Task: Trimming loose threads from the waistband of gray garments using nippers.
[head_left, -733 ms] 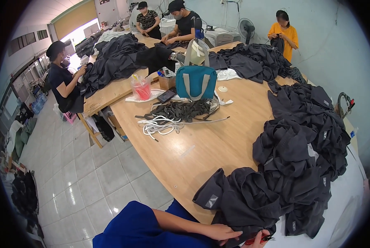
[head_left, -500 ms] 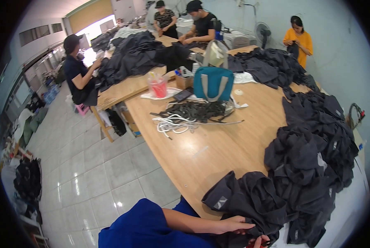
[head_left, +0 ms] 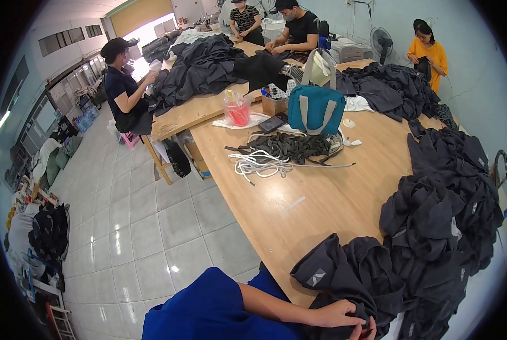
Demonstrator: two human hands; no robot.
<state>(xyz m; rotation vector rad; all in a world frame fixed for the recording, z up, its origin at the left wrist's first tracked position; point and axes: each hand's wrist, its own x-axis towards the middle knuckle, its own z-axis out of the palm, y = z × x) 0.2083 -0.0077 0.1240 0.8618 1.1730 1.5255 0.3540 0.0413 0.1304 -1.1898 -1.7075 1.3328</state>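
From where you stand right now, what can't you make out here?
All in the head view:
Right hand: lower part cut off by the bottom edge, so anything in its palm is out of sight.
Dark cloth at the left hand: full shape hidden by its own folds and the hands.
Teal bag: contents, if any, hidden by its sides.
Co-worker in the patterned top: top of the head cut off by the upper edge.

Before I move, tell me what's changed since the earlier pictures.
The right hand has moved left toward the left hand, now curled on the dark garment. The red tool is no longer clearly visible. The view swung left; teal bag and white cords stayed put.
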